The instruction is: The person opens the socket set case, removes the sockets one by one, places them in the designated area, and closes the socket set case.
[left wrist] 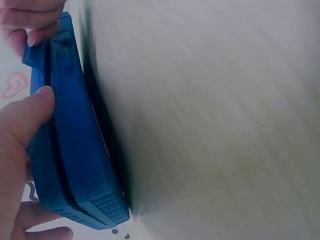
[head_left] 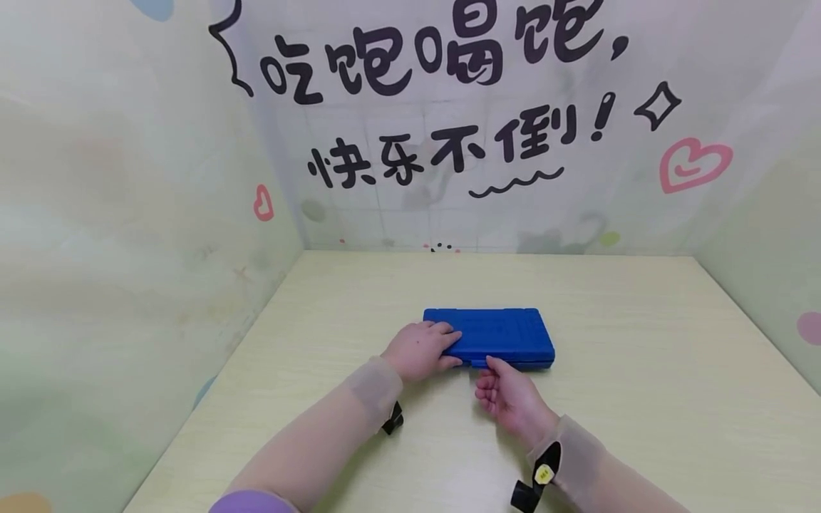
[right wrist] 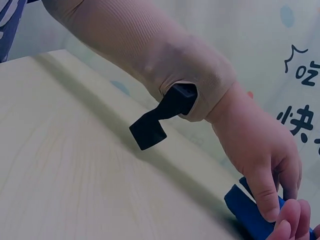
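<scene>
A flat blue plastic case (head_left: pixel 503 329) lies on the table, its lid down, with a narrow gap along the front seam (left wrist: pixel 61 165) in the left wrist view. My left hand (head_left: pixel 418 350) holds the case's left end, fingers over the lid and thumb (left wrist: pixel 32 112) against the front edge near the seam. At the middle of the front edge, my right hand (head_left: pixel 515 400) grips the protruding latch (left wrist: pixel 34 56) with its thumb on top and its other fingers curled below. What is inside the case is hidden.
The pale wood-grain table (head_left: pixel 641 370) reaches back to a printed wall sheet (head_left: pixel 398 214) with black lettering. More sheeting (head_left: pixel 128 249) borders the left side, and the right side too. A small black camera (right wrist: pixel 165 115) is strapped to the left wrist.
</scene>
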Motion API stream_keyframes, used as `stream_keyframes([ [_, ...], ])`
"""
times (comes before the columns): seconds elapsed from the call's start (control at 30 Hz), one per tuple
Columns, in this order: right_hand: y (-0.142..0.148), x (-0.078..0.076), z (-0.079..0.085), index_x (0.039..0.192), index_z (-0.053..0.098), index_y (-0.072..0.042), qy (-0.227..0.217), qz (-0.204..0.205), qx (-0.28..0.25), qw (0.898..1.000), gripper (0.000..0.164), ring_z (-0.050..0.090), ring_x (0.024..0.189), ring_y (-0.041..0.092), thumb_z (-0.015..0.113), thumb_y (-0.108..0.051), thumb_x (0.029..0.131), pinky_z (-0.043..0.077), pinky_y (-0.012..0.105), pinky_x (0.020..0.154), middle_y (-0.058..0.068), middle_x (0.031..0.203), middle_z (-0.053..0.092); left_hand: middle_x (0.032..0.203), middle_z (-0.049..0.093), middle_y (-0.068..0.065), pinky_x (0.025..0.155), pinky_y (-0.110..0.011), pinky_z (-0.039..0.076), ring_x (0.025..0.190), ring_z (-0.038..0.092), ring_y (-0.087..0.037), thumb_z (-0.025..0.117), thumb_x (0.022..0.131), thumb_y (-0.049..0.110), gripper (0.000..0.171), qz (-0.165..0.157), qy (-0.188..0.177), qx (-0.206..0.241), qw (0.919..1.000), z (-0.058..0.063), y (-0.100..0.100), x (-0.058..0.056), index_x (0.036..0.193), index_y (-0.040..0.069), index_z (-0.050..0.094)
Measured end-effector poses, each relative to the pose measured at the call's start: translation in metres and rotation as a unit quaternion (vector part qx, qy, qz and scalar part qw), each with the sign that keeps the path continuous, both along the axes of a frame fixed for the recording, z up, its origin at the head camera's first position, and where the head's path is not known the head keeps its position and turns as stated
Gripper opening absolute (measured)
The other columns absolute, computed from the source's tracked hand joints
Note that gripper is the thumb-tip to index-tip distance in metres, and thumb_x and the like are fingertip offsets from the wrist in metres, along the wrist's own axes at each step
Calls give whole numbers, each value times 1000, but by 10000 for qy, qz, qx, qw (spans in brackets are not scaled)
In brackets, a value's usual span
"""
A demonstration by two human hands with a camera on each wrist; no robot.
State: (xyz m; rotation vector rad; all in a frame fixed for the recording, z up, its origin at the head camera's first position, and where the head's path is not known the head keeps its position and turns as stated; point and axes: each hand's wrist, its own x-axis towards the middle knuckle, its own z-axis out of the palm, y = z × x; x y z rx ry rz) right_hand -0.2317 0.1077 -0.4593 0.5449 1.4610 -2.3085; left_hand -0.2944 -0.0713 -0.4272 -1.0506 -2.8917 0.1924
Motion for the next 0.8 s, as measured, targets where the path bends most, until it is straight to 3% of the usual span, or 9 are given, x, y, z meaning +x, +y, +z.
stream_keyframes([
  [0.17, 2, 3, -2, 105, 48, -1, 26, 222, 185, 9996, 35, 59, 66, 16, 47, -36, 101, 48, 25, 63, 4, 74, 60, 135, 56, -1, 98, -37, 45, 122, 54, -21, 49, 95, 55, 58, -35, 68, -94, 9999, 0, -1, 2, 139, 18, 54],
  [0.37, 21, 13, 2, 122, 48, 4, -13, 1171, 720, 9905, 67, 66, 64, 17, 42, -57, 97, 54, 29, 62, 9, 78, 66, 128, 59, 1, 95, -34, 48, 114, 58, -18, 51, 94, 54, 57, -248, 262, -286, 9989, -5, 0, 2, 137, 18, 56],
  [0.47, 34, 17, 6, 122, 51, 7, 209, 1625, 1239, 9787, 69, 64, 61, 16, 40, -57, 98, 53, 29, 59, 8, 74, 65, 126, 60, 1, 93, -34, 49, 111, 60, -18, 52, 95, 53, 55, -266, 286, -408, 9984, -4, 1, 3, 136, 18, 57],
  [0.57, 45, 15, 15, 113, 59, 5, 935, 1843, 2304, 9509, 57, 58, 55, 16, 48, -49, 98, 48, 28, 54, 6, 68, 61, 119, 63, 3, 87, -31, 52, 103, 63, -16, 53, 97, 47, 47, -335, 396, -424, 9978, -4, 1, 3, 132, 18, 61],
  [0.6, 49, 13, 18, 109, 61, 3, 1273, 1893, 2803, 9324, 50, 55, 54, 17, 50, -45, 98, 46, 29, 53, 6, 67, 60, 114, 64, 3, 83, -30, 53, 98, 64, -14, 53, 98, 44, 42, -373, 436, -369, 9977, -4, 1, 3, 128, 18, 64],
  [0.63, 53, 10, 21, 104, 63, 1, 1741, 1950, 3395, 9035, 42, 53, 54, 16, 53, -40, 98, 44, 29, 52, 5, 67, 59, 109, 65, 4, 79, -28, 53, 92, 65, -12, 54, 98, 41, 37, -413, 462, -278, 9977, -3, 1, 2, 124, 18, 67],
  [0.67, 57, 6, 23, 101, 65, -2, 2234, 2002, 4058, 8633, 35, 51, 55, 16, 57, -36, 96, 43, 29, 52, 3, 67, 58, 106, 66, 4, 76, -27, 54, 88, 65, -11, 54, 98, 38, 34, -439, 479, -152, 9978, -3, 0, 2, 121, 17, 69],
  [0.73, 62, -1, 24, 97, 67, -6, 3175, 2065, 5394, 7521, 24, 53, 62, 17, 66, -30, 92, 46, 32, 56, 2, 73, 60, 102, 67, 5, 74, -26, 54, 84, 65, -10, 54, 99, 34, 30, -408, 374, 159, 9983, -3, 0, 0, 116, 17, 71],
  [0.8, 66, -8, 21, 101, 68, -8, 4088, 2066, 6479, 6086, 25, 58, 76, 20, 73, -27, 86, 50, 36, 65, 2, 86, 64, 104, 68, 3, 76, -28, 54, 88, 66, -12, 54, 99, 33, 30, -309, 192, 411, 9985, -2, 1, 0, 116, 16, 71],
])
